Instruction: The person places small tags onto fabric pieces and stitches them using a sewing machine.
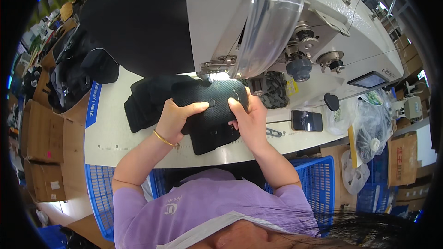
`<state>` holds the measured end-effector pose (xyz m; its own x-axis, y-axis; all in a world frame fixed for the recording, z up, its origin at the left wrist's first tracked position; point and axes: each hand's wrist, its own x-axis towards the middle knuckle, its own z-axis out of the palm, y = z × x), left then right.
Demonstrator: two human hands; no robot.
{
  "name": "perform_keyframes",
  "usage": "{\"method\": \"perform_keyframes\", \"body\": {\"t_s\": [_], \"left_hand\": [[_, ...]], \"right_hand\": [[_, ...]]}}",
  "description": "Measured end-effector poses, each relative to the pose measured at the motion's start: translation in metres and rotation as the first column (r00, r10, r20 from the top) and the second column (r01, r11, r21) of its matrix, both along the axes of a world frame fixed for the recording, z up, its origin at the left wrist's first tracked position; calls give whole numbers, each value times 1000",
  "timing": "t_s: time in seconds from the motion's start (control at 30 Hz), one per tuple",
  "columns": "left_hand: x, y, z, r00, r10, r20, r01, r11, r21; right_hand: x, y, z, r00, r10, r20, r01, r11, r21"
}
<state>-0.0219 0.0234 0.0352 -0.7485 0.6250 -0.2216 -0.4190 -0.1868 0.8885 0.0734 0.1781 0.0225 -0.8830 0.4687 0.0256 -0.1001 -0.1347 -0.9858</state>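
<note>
Both my hands grip one black textured fabric piece (pixel 210 94) in front of a white sewing machine (pixel 221 18). My left hand (pixel 179 115), with a gold bangle at the wrist, is closed on its left side, thumb on top and fingers hidden beneath. At the right edge my right hand (pixel 249 117) pinches it, thumb on top, fingers behind. The far edge of the piece lies under the lit needle area (pixel 214 76). Another black piece (pixel 214 139) shows below it, nearer me. More black pieces (pixel 140 103) are stacked at the left on the white table (pixel 110 133).
Right of my hands lie a phone (pixel 307 120), a grey snips-like tool (pixel 273 132) and a tray of small dark pieces (pixel 275 90). Blue baskets (pixel 318 180) stand below the table's front edge. Cardboard boxes (pixel 44 133) are at the left, plastic bags (pixel 371 124) at the right.
</note>
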Motion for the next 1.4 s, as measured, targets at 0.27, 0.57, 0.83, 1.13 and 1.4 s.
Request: {"method": "perform_keyframes", "body": {"t_s": [0.27, 0.57, 0.83, 1.13, 1.4], "left_hand": [[-36, 17, 3, 996, 67, -63, -67, 998, -12], [-39, 22, 13, 994, 54, -90, -61, 996, -69], [-43, 18, 6, 993, 16, -120, -29, 993, -112], [-42, 20, 10, 989, 58, -133, -73, 992, -107], [-53, 15, -5, 951, 308, -31, -307, 951, 28]], "right_hand": [[-36, 22, 6, 995, -72, 75, 62, 990, 128], [-41, 25, -6, 988, -142, -57, 148, 982, 117], [-37, 19, 2, 994, -102, -50, 109, 981, 162], [-37, 24, -3, 997, -82, -9, 82, 969, 234], [-36, 18, 3, 998, -56, 14, 54, 989, 139]]}}
